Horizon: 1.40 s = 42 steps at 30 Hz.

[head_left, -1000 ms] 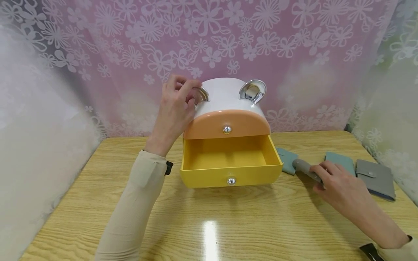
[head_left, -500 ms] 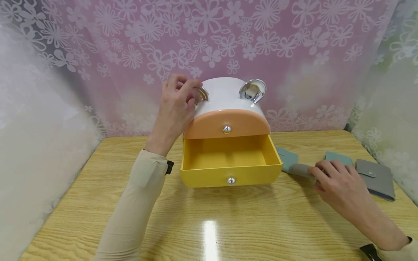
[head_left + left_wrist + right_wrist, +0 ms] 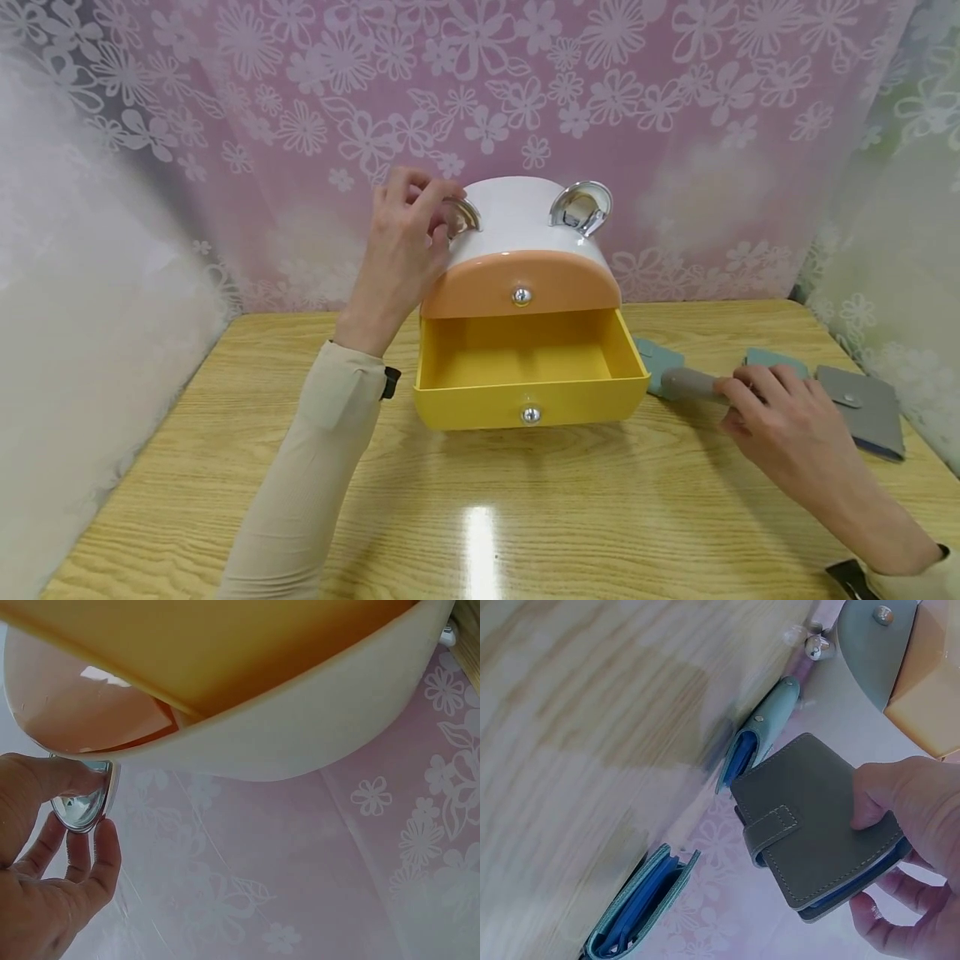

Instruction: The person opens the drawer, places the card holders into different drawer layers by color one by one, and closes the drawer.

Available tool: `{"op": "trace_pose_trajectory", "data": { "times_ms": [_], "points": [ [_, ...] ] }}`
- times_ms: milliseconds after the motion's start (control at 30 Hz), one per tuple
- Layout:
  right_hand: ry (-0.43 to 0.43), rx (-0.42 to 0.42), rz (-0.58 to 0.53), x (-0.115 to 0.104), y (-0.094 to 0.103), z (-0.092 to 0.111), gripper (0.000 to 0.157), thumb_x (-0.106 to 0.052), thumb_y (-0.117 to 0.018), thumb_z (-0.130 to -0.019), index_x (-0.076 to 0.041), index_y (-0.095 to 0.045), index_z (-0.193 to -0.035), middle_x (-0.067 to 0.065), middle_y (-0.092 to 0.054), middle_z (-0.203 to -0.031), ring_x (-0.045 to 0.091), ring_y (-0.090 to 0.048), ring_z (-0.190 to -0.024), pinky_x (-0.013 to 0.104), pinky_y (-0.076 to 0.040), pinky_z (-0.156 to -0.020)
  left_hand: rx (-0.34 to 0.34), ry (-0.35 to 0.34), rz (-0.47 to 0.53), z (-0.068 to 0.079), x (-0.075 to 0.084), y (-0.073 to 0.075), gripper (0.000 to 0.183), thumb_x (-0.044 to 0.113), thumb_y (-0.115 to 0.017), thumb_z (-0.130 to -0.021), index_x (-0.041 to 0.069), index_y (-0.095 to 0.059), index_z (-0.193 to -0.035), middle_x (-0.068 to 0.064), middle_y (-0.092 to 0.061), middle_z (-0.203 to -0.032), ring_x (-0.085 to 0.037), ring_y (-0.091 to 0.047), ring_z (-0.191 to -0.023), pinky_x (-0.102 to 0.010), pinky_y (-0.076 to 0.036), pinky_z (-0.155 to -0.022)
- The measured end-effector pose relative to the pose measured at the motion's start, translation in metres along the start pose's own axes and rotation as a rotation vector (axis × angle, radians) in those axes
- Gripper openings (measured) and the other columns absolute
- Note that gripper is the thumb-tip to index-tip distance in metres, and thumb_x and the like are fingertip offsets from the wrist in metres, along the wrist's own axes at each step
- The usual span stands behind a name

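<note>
My left hand pinches the silver ear on the left of a small white drawer cabinet, thumb on one face and fingertips on the other. Below the cabinet's orange upper drawer, the yellow lower drawer is pulled out with nothing inside. To the right of it, my right hand pinches a grey card wallet between thumb and fingers. That wallet has a stitched strap and a blue inside edge. In the head view it appears edge-on and overlaps a teal wallet beside the drawer.
Another teal wallet lies behind my right hand, with a second grey wallet on its right. Under everything is a wood-grain table. Flower-patterned curtains stand behind it and at both sides.
The grey wallet in my right hand has turned from a downward slant to nearly level, and that hand has shifted slightly. My left hand and the cabinet have stayed in place.
</note>
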State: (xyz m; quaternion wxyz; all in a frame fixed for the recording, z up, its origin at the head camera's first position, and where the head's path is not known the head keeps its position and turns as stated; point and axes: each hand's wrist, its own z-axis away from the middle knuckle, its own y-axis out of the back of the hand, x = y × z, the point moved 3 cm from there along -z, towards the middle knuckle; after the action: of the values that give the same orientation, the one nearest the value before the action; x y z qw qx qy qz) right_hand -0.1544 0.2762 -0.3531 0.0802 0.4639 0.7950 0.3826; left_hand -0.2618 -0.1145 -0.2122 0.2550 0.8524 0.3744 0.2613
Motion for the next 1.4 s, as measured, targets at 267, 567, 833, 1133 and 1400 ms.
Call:
{"op": "trace_pose_trajectory", "data": {
  "times_ms": [267,567,833,1133,1400],
  "points": [
    [-0.021,0.126,-0.017,0.001,0.004,-0.004,0.046,-0.028,-0.033,-0.105,0.002,-0.067,-0.094,0.021,-0.063,-0.087,0.044,-0.056,-0.073,0.052,-0.044,-0.051,0.000,0.001,0.000,-0.001,0.000,0.000,0.029,-0.001,-0.062,-0.094,0.012,-0.067,-0.119,-0.015,-0.052,-0.120,-0.033,-0.052,-0.111,-0.043,-0.043,-0.103],
    [-0.035,0.238,-0.029,-0.002,0.012,-0.011,0.046,-0.024,-0.036,-0.104,0.006,-0.068,-0.091,0.025,-0.064,-0.085,0.046,-0.055,-0.070,0.050,-0.044,-0.062,-0.013,0.009,-0.012,0.000,0.000,0.000,0.029,0.000,-0.062,-0.095,0.013,-0.067,-0.121,-0.014,-0.052,-0.121,-0.032,-0.052,-0.113,-0.042,-0.044,-0.103],
    [-0.065,0.342,-0.046,-0.008,0.018,-0.021,0.041,-0.021,-0.041,-0.101,0.007,-0.068,-0.086,0.027,-0.064,-0.083,0.048,-0.054,-0.068,0.052,-0.044,-0.062,-0.017,0.022,-0.005,0.000,0.001,0.000,0.029,-0.001,-0.062,-0.095,0.012,-0.067,-0.120,-0.014,-0.052,-0.121,-0.031,-0.052,-0.114,-0.043,-0.043,-0.105],
    [-0.073,0.432,-0.041,-0.015,0.028,-0.031,0.036,-0.018,-0.046,-0.101,0.009,-0.067,-0.087,0.026,-0.063,-0.084,0.045,-0.054,-0.066,0.050,-0.039,-0.056,-0.010,0.022,-0.005,0.001,0.001,0.000,0.028,0.000,-0.063,-0.095,0.011,-0.064,-0.120,-0.014,-0.054,-0.123,-0.032,-0.052,-0.118,-0.043,-0.043,-0.106],
    [-0.059,0.505,-0.058,-0.017,0.031,-0.039,0.033,-0.018,-0.051,-0.101,0.008,-0.067,-0.088,0.026,-0.063,-0.085,0.045,-0.052,-0.067,0.046,-0.036,-0.059,-0.002,0.021,-0.003,0.001,0.000,0.000,0.029,-0.002,-0.062,-0.094,0.012,-0.065,-0.119,-0.013,-0.055,-0.122,-0.032,-0.056,-0.112,-0.044,-0.039,-0.102]
  ]
}}
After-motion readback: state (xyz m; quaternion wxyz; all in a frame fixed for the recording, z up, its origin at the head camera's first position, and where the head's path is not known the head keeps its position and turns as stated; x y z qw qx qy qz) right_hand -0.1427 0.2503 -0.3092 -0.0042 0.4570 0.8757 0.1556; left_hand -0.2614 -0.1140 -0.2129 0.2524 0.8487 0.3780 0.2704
